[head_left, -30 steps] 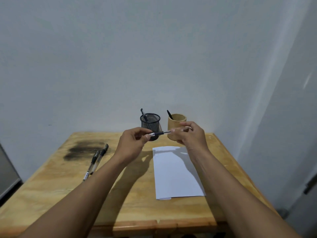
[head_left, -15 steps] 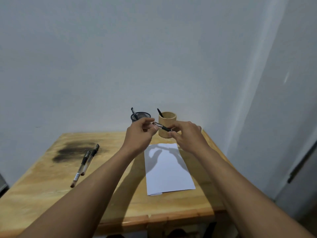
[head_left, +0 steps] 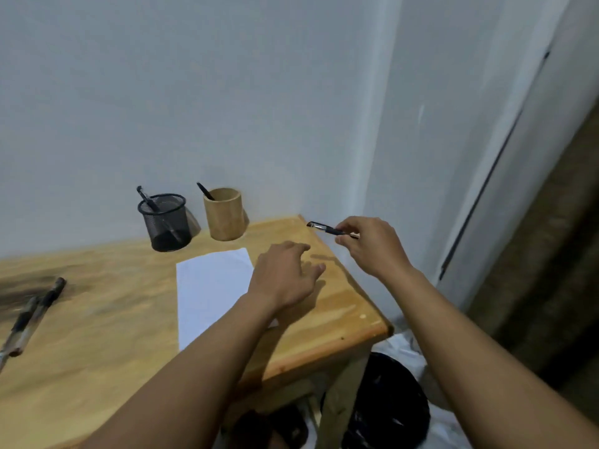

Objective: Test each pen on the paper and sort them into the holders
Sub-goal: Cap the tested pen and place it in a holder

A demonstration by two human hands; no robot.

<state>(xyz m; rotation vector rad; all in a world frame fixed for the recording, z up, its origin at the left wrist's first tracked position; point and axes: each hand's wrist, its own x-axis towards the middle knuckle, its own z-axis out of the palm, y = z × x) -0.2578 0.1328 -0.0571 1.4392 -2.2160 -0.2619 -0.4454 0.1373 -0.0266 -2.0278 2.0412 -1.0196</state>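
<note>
My right hand (head_left: 372,246) pinches a black pen (head_left: 325,228) above the table's far right corner, level, its cap end pointing left. My left hand (head_left: 285,273) hovers just over the table beside the white paper (head_left: 212,286), fingers loosely spread, holding nothing that I can see. At the back stand a black mesh holder (head_left: 166,222) and a wooden holder (head_left: 224,218), each with one pen sticking out. Two more pens (head_left: 34,314) lie side by side at the left edge of the wooden table (head_left: 324,322).
A dark scorch stain (head_left: 29,286) marks the table at the left. The wall corner runs close behind the table's right end. Under the right edge sits a black bin bag (head_left: 382,406) on white sheeting.
The view swung right. My hands came apart: the left let go of the pen and dropped toward the table, while the right carried the pen out over the right corner.
</note>
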